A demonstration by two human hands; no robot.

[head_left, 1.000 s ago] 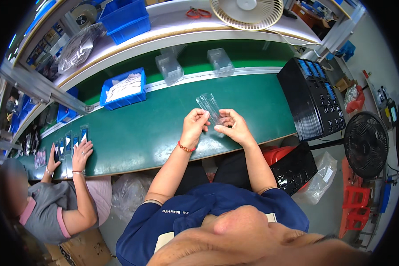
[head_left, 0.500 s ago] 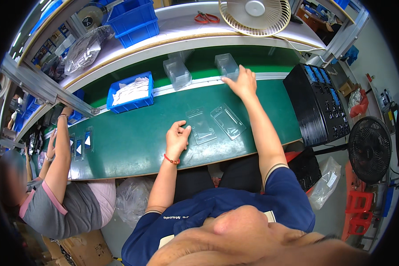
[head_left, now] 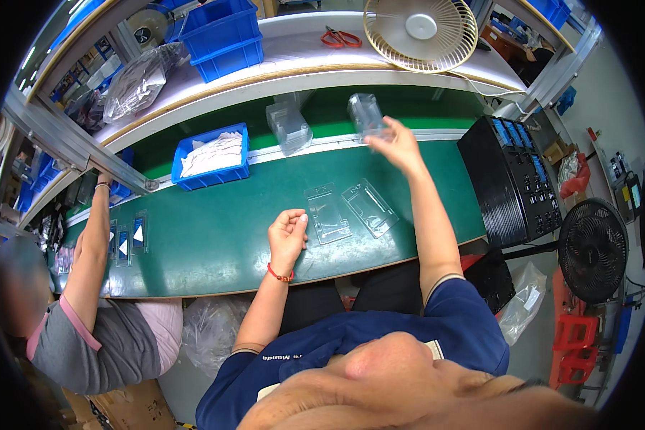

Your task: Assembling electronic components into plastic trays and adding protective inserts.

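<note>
Two clear plastic blister shells lie side by side on the green bench, a left shell [head_left: 328, 215] and a slightly turned right shell [head_left: 370, 208]. My left hand [head_left: 288, 235] rests beside the left shell's near-left edge, fingers curled in and thumb against them, with nothing seen in them. Farther off, my right hand [head_left: 400, 149] reaches to a stack of clear blister shells [head_left: 365, 116] at the back rail. Its thumb and forefinger pinch the stack's near end, where plastic and fingertips are smeared by motion. Another clear shell stack [head_left: 289, 129] stands to the left.
A blue bin [head_left: 211, 156] of white slips sits back left. Black stacked trays [head_left: 509, 179] edge the bench at right, near a black fan [head_left: 593, 251]. Above, the shelf holds red-handled pliers [head_left: 341, 38] and a fan [head_left: 421, 29]. A co-worker [head_left: 107, 337] works at left, near packed shells [head_left: 124, 244].
My right hand has drawn back slightly toward me, its fingertips now on the shell stack's near end. My left fingers have curled closer together. The whole view has shifted a little.
</note>
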